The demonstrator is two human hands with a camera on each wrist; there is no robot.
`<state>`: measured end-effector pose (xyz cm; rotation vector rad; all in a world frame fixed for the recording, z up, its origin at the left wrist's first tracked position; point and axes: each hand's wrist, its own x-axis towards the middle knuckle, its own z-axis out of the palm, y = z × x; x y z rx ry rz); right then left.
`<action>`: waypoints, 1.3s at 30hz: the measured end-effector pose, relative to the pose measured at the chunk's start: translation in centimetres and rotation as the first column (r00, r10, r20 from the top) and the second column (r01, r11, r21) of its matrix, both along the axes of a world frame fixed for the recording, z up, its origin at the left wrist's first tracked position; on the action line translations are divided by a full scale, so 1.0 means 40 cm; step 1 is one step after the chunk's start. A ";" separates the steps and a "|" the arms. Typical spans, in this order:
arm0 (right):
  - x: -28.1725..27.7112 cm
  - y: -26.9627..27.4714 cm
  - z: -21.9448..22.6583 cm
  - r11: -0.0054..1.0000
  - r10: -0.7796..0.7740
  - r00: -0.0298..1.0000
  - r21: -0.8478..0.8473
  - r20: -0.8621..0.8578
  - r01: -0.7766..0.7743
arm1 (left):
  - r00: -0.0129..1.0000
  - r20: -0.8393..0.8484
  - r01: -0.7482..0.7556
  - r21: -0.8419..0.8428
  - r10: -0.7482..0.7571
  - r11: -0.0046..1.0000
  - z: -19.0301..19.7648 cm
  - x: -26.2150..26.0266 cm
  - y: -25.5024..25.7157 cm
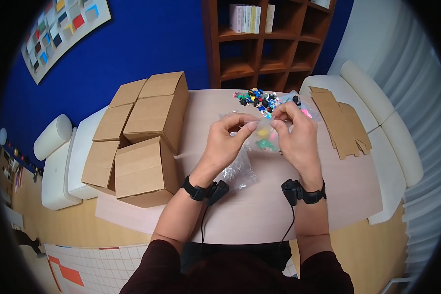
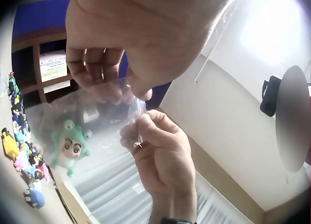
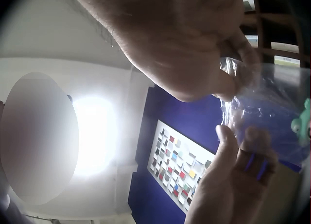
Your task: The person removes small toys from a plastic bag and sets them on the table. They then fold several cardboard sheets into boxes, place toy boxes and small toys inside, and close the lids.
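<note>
A small clear plastic bag (image 2: 109, 119) hangs between my two hands, its top edge pinched from both sides. Inside it shows a green frog figure (image 2: 72, 145) with big eyes and red cheeks. My left hand (image 1: 229, 140) pinches the bag's edge between thumb and fingertips. Opposite it, my right hand (image 1: 299, 139) grips the other side of the same edge with thumb and forefinger. In the right wrist view the bag's edge looks crumpled and shiny near the thumbs. Below the left hand lies a pile of clear plastic bags (image 1: 240, 171) on the table.
Closed cardboard boxes (image 1: 139, 169) stand at the table's left. A heap of small colourful figures (image 1: 259, 100) lies at the far edge, beside a clear bag with a pink item (image 1: 306, 112). Flattened cardboard (image 1: 340, 125) lies on the right. Beyond stands a wooden shelf (image 1: 250, 61).
</note>
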<state>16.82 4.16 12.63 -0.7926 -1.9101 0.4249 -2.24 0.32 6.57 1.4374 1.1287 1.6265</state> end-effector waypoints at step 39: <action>0.003 0.013 -0.018 0.987 -0.008 0.990 0.163 0.143 -0.016 | 0.876 -0.297 -0.262 0.366 0.379 0.893 0.051 0.001 -0.060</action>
